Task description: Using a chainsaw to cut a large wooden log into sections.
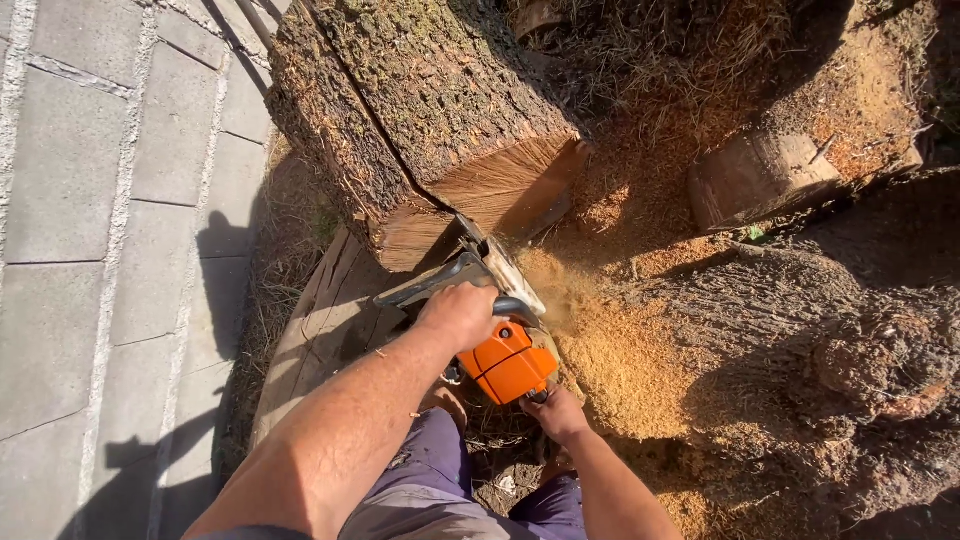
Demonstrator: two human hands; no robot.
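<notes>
An orange and grey chainsaw (506,364) is held low in front of me, its bar buried in the cut end of a thick, bark-covered log (420,110). My left hand (459,315) is closed over the saw's front handle bar. My right hand (553,412) grips the rear handle just below the orange body. The log has a long split running down its bark and a pale, freshly cut face. Sawdust (620,360) is piled to the right of the saw. My knees in purple-grey shorts show at the bottom.
A grey paved path (90,250) runs along the left. A wooden board (320,330) lies under the log's end. A shorter cut log piece (760,175) lies at upper right, and a large rough trunk (820,370) fills the right side amid dry grass.
</notes>
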